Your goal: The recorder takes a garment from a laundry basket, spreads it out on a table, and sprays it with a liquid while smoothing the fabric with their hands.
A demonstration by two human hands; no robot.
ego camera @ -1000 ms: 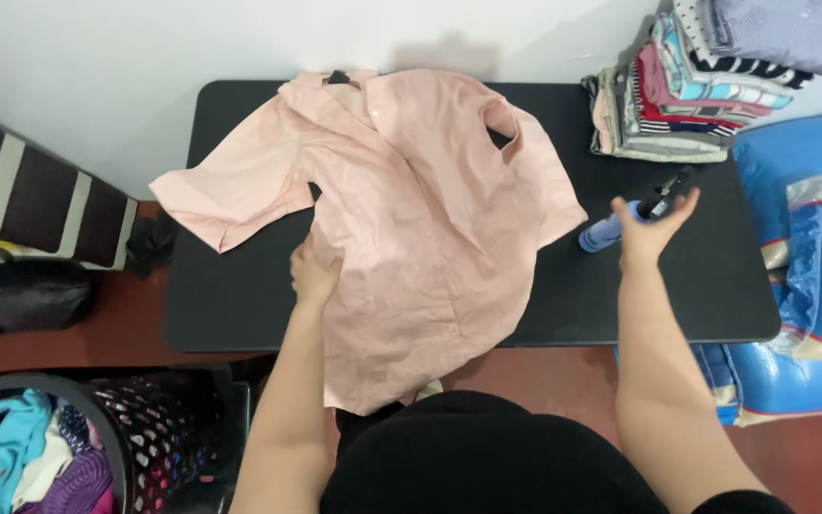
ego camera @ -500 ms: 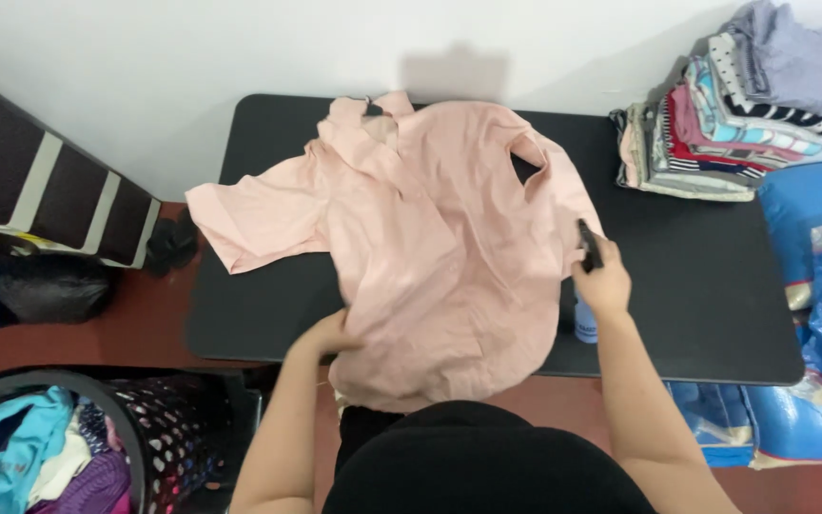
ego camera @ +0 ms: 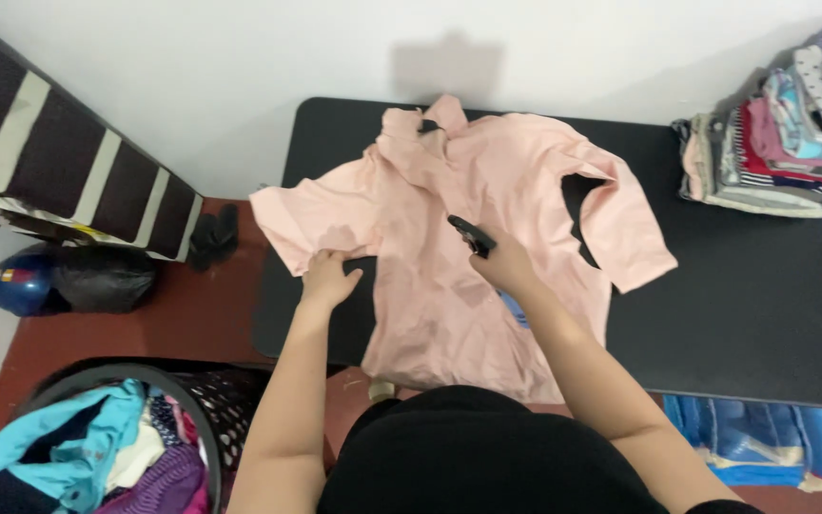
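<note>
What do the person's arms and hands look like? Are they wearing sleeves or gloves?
No gloves and no sleeves show: the left hand and right hand are bare, and both forearms are uncovered. No rings, watch or bracelets are visible. The black top covers only the body.
</note>
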